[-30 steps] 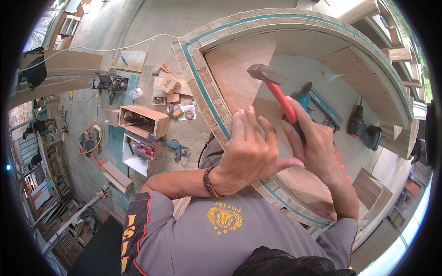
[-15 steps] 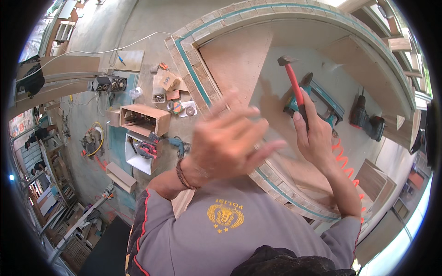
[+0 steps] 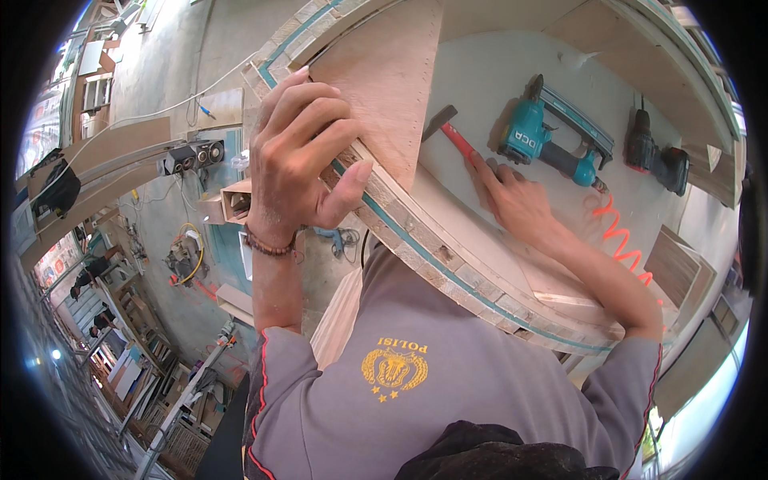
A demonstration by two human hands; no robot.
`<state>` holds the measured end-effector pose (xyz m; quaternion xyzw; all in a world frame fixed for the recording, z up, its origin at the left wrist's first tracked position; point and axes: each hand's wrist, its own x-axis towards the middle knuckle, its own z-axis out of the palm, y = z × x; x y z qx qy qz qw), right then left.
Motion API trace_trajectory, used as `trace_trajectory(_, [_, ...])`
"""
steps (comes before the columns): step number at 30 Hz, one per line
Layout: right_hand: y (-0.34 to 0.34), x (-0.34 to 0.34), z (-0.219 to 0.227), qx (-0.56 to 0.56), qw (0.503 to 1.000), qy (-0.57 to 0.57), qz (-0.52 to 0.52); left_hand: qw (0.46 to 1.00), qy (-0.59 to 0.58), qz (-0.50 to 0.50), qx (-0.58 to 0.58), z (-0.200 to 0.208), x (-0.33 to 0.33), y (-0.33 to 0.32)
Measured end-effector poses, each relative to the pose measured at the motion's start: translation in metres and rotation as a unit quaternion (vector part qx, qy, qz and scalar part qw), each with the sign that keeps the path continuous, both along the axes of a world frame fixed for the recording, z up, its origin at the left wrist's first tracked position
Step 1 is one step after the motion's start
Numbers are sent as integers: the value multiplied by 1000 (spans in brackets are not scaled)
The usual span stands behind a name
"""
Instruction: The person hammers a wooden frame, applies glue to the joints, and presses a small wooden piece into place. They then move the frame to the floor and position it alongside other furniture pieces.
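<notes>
A hammer [image 3: 458, 141] with a red handle and dark head is in my right hand [image 3: 516, 200], whose fingers are closed round the handle. It is inside a large curved wooden frame, low over the pale panel. My left hand [image 3: 300, 156] lies over the frame's layered rim [image 3: 428, 250] near its corner, fingers apart and thumb spread; whether it presses on the wood I cannot tell. A teal stripe runs along the rim. Beyond the hammer, a teal and black nail gun [image 3: 532, 132] lies on the panel.
A dark cordless drill [image 3: 650, 152] lies right of the nail gun, whose orange coiled hose [image 3: 616, 232] trails toward my right forearm. On the floor to the left are a wooden box [image 3: 236, 202], a black speaker unit [image 3: 192, 156] and a machine with a yellow cable [image 3: 186, 254].
My left hand has dropped from a blurred position in front of me onto the rim at left. My right hand has lowered the hammer leftward into the frame. The view has shifted.
</notes>
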<state>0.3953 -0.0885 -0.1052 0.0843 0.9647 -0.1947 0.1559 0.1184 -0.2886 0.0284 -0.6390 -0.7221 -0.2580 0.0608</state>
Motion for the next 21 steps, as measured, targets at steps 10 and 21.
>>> trace_trajectory(10, [66, -32, 47, -106, 903, 236, -343, 996, -51, 2, 77, -22, -1, 10])
trace_trajectory(21, [247, -51, -90, 35, 887, 245, -390, 984, -40, -16, 172, -33, -9, 11])
